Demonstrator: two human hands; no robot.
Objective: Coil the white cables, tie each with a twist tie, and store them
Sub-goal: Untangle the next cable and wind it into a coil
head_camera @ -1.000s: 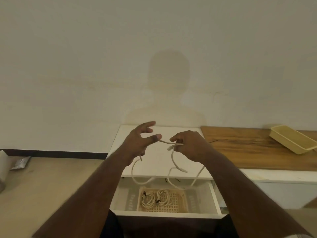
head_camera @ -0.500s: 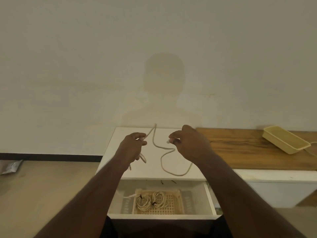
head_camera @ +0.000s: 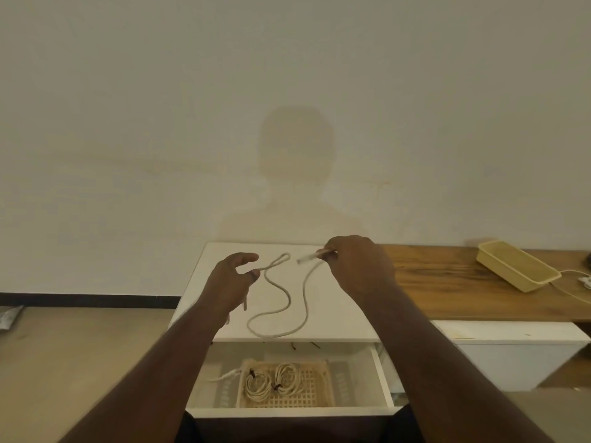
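The white cable point(head_camera: 281, 302) is hanging in a long slack loop over the white bench point(head_camera: 345, 318), strung between both raised hands just above its top. It is looking light, limp and smooth, so it will likely sag and spring out of shape unless each turn is trapped; the best holds are near the plug end and at the small fold.

The right hand point(head_camera: 358, 270) is pinching the cable just behind its plug, fingers curled, wrist high, forearm reaching in from the near right. The left hand point(head_camera: 232, 282) is pinching the small fold between thumb and forefinger, the other fingers hanging loosely bent.

Below, in the open drawer point(head_camera: 287, 410), two tied coils point(head_camera: 275, 380) are lying in a lattice basket point(head_camera: 315, 394).
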